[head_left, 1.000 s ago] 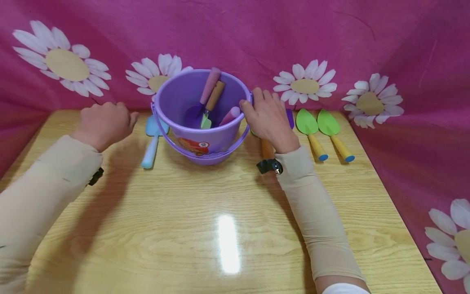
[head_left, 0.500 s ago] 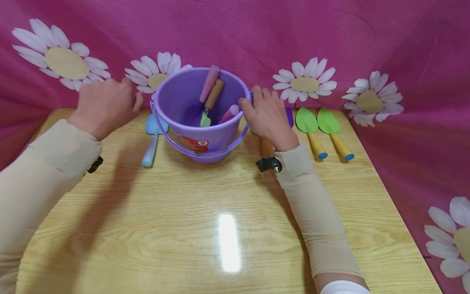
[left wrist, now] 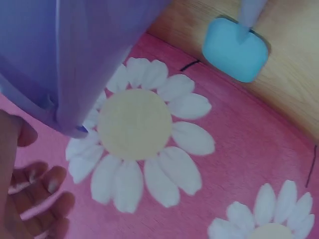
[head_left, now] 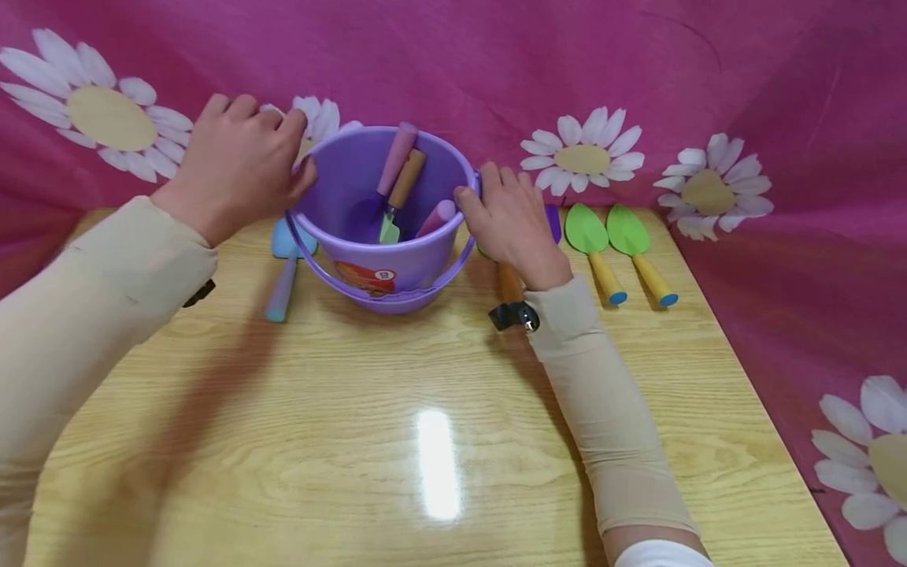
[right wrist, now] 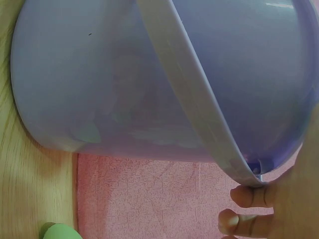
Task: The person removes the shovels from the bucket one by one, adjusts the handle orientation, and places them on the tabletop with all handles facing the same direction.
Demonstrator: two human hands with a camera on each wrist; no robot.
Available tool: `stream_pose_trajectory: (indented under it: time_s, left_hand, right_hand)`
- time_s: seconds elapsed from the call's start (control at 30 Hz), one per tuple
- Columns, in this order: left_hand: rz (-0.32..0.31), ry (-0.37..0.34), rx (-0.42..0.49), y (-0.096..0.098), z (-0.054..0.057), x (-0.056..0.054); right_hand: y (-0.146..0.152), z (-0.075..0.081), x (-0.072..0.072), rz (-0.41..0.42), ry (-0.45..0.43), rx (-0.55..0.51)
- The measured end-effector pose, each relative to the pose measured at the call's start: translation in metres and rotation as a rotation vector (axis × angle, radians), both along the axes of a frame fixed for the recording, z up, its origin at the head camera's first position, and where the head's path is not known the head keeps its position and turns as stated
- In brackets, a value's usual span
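Note:
A purple bucket [head_left: 425,268] with its handle hanging down in front stands near the back of the table. Inside lean a pink-handled tool [head_left: 397,160], a small trowel with a brown handle [head_left: 407,179] and another pink handle [head_left: 437,217]. My right hand [head_left: 512,216] grips the bucket's right rim, thumb over the edge and fingers outside, close to the handle's pivot. At the left rim hovers my left hand [head_left: 237,161], its fingers loosely bent; the left wrist view shows these fingers [left wrist: 37,196] just off the rim, holding nothing.
Left of the bucket lies a blue toy shovel [head_left: 281,283]. Two green trowels with yellow handles, one nearer [head_left: 586,228] and one farther right [head_left: 628,230], lie at the right. An orange handle [head_left: 509,283] and a purple blade [head_left: 553,223] are partly hidden by my right arm. Flowered pink cloth [head_left: 453,63] rises behind.
My left hand has risen and moved right, from beside the blue shovel up to the bucket's left rim, its fingers loosening. The right hand keeps its grip, and the bucket stays put.

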State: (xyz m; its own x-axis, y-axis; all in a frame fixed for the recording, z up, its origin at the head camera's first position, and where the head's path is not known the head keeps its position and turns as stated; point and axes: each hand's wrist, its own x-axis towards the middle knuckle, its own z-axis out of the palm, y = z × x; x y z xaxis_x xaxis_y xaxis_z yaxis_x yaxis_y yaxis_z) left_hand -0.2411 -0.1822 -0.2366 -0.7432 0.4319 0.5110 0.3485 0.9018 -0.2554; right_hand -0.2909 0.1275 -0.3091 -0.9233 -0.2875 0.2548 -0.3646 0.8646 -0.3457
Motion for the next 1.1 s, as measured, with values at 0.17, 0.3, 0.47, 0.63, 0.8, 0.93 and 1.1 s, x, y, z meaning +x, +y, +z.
stream_pose_trajectory:
  time_s: [0.17,0.3,0.47,0.63,0.8,0.93,1.1]
  left_hand:
    - [-0.106,-0.013,-0.105,0.015,0.000,-0.010]
    - [-0.220,-0.004,-0.167,0.022,-0.001,-0.019]
    - [-0.303,-0.031,-0.207,0.028,-0.003,-0.028]
    - [-0.400,-0.030,-0.208,0.037,-0.009,-0.039]
    - [-0.502,-0.085,-0.287,0.044,-0.011,-0.047]
    - [-0.504,-0.139,-0.376,0.049,-0.009,-0.051]
    - [-0.533,-0.156,-0.408,0.057,-0.009,-0.057]
  right_hand:
    - [0.001,0.001,0.001,0.001,-0.005,0.003]
    - [0.001,0.001,0.002,0.001,-0.006,0.001]
    - [0.001,0.002,0.002,0.003,-0.020,0.002]
    - [0.001,0.002,0.002,0.002,-0.020,0.001]
    - [0.001,0.002,0.002,0.002,-0.015,0.005]
    - [0.002,0.001,0.001,0.003,-0.015,0.006]
    - [0.004,0.002,0.003,-0.003,-0.017,0.011]
